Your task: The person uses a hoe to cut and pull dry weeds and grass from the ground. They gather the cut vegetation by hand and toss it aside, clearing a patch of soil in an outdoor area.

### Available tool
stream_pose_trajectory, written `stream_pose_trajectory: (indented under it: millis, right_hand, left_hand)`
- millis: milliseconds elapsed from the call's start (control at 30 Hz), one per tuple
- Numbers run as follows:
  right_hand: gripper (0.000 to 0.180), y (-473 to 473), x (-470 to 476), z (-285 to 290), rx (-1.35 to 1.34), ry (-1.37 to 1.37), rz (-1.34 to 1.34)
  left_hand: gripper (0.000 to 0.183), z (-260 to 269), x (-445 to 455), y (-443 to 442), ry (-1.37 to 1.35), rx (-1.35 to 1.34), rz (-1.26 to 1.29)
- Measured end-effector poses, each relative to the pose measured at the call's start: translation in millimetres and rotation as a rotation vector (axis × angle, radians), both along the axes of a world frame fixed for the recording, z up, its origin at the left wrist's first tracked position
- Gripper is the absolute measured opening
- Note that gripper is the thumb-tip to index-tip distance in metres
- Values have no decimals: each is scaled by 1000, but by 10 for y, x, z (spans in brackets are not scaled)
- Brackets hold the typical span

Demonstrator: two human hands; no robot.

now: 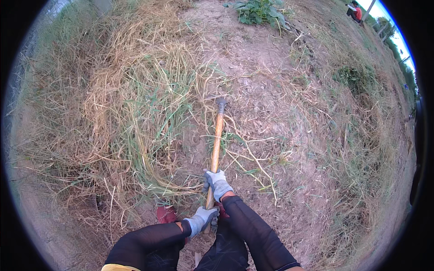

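A long wooden handle (217, 142) runs away from my body, with a dark metal socket (221, 104) riveted at its far end. The tool looks like a hoe, but its blade is hidden among stalks and soil. My right hand (217, 183), in a grey work glove, is closed around the middle of the handle. Lower down, near my legs, my left hand (203, 218) grips the same handle in a matching glove. Dry branching stems (251, 157) lie on the soil right of the handle, and a bent swath of green and straw-coloured grass (149, 169) lies to its left.
A leafy green plant (259, 12) grows at the top of the bare soil strip (237, 44). Matted dry grass (98, 101) covers the left side; more grass (352, 203) lines the right. A person (356, 13) sits far off beside a post (369, 11). My red shoe (166, 214) stands below.
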State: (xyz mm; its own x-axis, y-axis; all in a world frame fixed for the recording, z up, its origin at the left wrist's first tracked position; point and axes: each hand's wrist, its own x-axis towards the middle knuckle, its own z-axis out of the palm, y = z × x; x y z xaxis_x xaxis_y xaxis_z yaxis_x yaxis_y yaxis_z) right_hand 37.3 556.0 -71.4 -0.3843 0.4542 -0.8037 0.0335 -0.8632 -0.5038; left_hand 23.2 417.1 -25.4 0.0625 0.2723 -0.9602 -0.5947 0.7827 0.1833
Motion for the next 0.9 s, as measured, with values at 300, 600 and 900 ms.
stream_pose_trajectory:
  millis: [300, 600, 900]
  right_hand:
    - [13, 111, 106, -193, 87, -264, 192]
    - [17, 175, 48, 488, 89, -368, 234]
    - [16, -93, 482, 851, 97, -119, 137]
  left_hand:
    - [21, -201, 361, 50, 207, 18, -12]
    - [22, 319, 327, 74, 122, 85, 58]
    - [11, 1025, 538, -105, 93, 79, 67]
